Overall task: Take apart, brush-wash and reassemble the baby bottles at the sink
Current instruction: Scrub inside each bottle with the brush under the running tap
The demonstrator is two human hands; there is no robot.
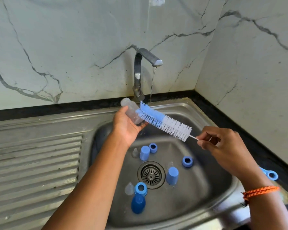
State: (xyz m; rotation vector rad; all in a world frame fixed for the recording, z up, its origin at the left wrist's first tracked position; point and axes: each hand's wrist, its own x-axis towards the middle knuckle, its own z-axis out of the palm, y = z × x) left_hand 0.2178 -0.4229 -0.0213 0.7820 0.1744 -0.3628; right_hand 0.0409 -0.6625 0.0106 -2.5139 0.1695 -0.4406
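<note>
Left hand (125, 125): raised over the back of the sink basin (206, 188), palm turned up and toward the camera, fingers curled round a clear bottle body (129, 109). The bottle lies tilted, its closed base up and to the left near the tap foot, its mouth end down and to the right behind the fingers; the mouth itself cannot be made out.

Right hand (223, 143): held to the right over the basin, back of hand toward the camera, thumb and fingertips pinching the thin white stem of the bottle brush (163, 122). An orange braided band (259, 191) circles the wrist. The rest of the handle is hidden in the hand.

Bottle brush: slants up and left from the right hand, white bristles nearer the hand, blue bristles at the tip, which lies against the bottle's side. Whether the tip enters the bottle cannot be told.

Tap (140, 72): a thin stream of water falls just behind the brush tip.

Basin floor, around the drain (151, 174): three blue ring collars, two pale blue caps, one darker blue cap at the front, and clear teats, faint and blurred.

Counter, right of the sink: a blue looped piece (272, 175), partly hidden by the right forearm.
</note>
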